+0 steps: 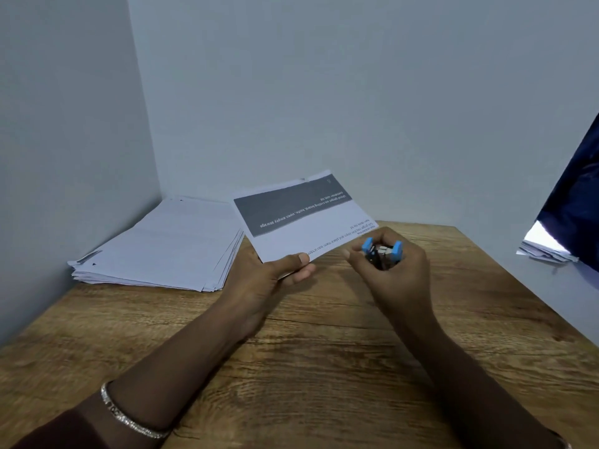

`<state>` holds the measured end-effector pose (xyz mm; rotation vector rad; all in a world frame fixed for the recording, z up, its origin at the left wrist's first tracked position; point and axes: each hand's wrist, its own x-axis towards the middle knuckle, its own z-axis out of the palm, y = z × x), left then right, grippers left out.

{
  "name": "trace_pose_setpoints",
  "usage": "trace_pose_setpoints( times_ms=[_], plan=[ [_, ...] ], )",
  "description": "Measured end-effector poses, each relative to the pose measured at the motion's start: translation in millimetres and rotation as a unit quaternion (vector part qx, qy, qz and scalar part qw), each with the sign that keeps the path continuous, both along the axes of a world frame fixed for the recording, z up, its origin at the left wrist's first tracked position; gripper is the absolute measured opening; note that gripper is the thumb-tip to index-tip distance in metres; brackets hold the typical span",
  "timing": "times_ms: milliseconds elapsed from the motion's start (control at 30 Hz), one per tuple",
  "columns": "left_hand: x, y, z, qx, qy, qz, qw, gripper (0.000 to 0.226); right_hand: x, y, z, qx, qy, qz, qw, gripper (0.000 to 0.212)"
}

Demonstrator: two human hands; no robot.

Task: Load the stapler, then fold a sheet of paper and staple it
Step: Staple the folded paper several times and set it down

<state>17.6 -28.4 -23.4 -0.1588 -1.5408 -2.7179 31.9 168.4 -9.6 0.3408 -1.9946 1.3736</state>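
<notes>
Over wooden table, left hand pinches printed sheet; right hand, just beside it, curls round stapler.

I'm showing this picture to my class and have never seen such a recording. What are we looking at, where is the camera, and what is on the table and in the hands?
There is no machine: a person works with bare hands. The single picture comes from a camera worn on the head, looking down. On the wooden table lies a stack of paper. The left hand holds a printed sheet, apparently folded; the right hand grips a small blue stapler beside the sheet's edge.
</notes>
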Motion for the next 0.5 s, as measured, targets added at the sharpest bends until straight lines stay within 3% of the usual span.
trace_pose_setpoints(
  times_ms=[67, 133, 200, 300, 400, 500],
  plan=[
    [0.5, 0.3, 0.6, 0.009, -0.014, -0.013, 1.0, 0.049, 1.2, -5.1, -0.4, 0.161, 0.081, -0.034, 0.983, 0.023],
    [1.4, 1.0, 1.1, 0.015, -0.029, -0.03, 0.999, 0.045, 0.7, -8.7, -2.9, 0.239, 0.108, -0.038, 0.964, 0.037],
    [3.9, 1.5, 1.7, 0.013, -0.035, -0.053, 0.998, 0.031, -0.6, -7.8, -3.5, 0.248, 0.111, -0.031, 0.962, 0.038],
    [6.2, 2.8, 4.9, 0.028, -0.054, -0.078, 0.995, 0.026, -4.0, -3.0, -5.3, 0.225, 0.109, -0.016, 0.968, 0.023],
    [8.0, 3.5, 15.2, 0.059, -0.089, -0.038, 0.994, 0.052, -5.9, -2.1, -7.2, 0.205, 0.085, 0.002, 0.975, 0.018],
    [7.7, -2.8, 22.9, 0.001, -0.062, 0.09, 0.994, 0.065, -5.5, -2.0, -7.0, 0.179, 0.074, 0.003, 0.981, 0.015]
  ],
)
